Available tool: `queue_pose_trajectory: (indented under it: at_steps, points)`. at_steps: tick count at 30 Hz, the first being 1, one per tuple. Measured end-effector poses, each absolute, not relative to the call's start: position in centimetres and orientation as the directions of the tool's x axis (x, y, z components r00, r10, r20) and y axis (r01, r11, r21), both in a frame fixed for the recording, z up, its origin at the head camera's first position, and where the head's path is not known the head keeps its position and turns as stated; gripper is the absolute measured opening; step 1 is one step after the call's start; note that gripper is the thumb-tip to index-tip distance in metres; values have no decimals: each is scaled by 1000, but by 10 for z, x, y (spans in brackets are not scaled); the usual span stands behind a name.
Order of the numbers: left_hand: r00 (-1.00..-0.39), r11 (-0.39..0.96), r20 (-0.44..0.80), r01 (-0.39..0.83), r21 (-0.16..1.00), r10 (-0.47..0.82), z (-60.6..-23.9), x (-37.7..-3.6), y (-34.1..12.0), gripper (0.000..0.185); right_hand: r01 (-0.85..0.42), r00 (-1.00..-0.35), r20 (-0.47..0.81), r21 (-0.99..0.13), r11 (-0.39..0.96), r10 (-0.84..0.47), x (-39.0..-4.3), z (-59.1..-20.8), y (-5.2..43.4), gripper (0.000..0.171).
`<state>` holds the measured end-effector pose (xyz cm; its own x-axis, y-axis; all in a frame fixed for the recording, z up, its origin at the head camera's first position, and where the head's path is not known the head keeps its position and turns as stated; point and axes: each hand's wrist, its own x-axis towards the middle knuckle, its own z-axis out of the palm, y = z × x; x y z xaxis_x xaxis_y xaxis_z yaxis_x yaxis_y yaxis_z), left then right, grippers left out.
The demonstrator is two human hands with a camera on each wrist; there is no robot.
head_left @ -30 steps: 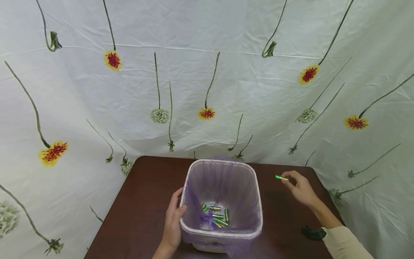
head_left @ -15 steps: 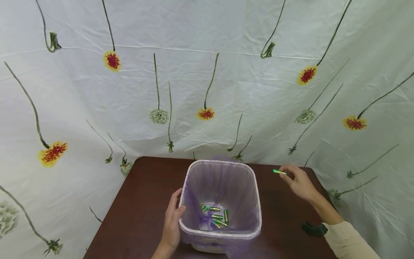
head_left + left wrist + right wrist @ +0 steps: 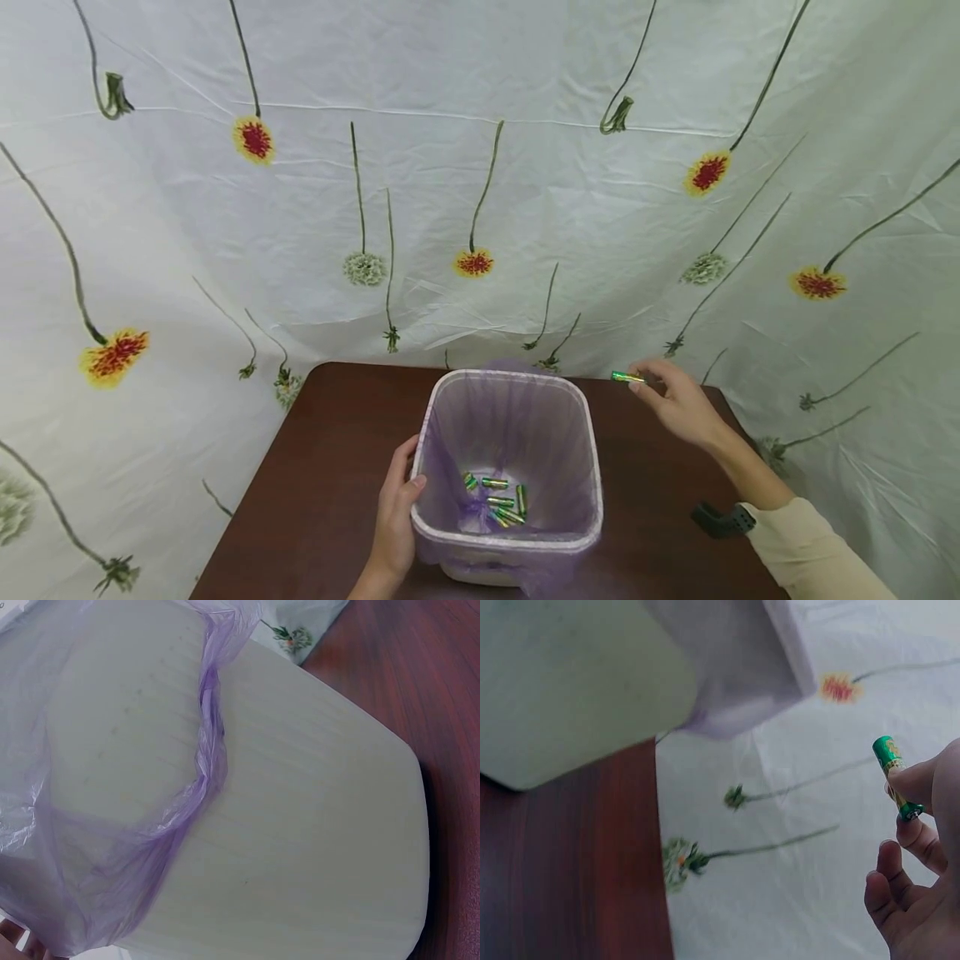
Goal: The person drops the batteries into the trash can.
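Observation:
A white plastic bin (image 3: 592,467) lined with a thin purple bag (image 3: 210,750) stands on the table. Several green and gold batteries (image 3: 495,483) lie loose on its bottom. My left hand (image 3: 393,517) holds the bin's left rim, thumb over the edge and fingers against the outside; in the left wrist view only fingertips show at the lower left. To the right of the bin, raised above the table's far part, my right hand (image 3: 678,404) pinches one green battery (image 3: 896,776) between thumb and fingers. That battery points left, towards the bin.
The dark reddish-brown table (image 3: 345,433) extends on both sides of the bin. A white cloth (image 3: 420,167) printed with flowers hangs behind and beside it. A black band (image 3: 722,521) sits at the right wrist by the light sleeve (image 3: 810,550).
My right hand has risen and moved a little left and away with the battery. The left hand stays on the bin's rim, and the batteries inside lie as before.

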<state>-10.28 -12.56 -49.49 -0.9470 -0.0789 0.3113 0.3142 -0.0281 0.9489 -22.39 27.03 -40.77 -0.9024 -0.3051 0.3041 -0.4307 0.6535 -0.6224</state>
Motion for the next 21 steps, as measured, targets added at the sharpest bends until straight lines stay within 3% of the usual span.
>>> queue_pose_trajectory:
  at_steps: [11,21]
  points:
    - [-935,-30,344,347,937,-86,-494,-104,-127,53,-625,-780,382,-521,582,-495,-223,-373,218,13]
    - [-922,-5,376,378,926,-91,-494,-104,-127,52,-732,-678,424,-465,499,-600,-223,-365,178,14]
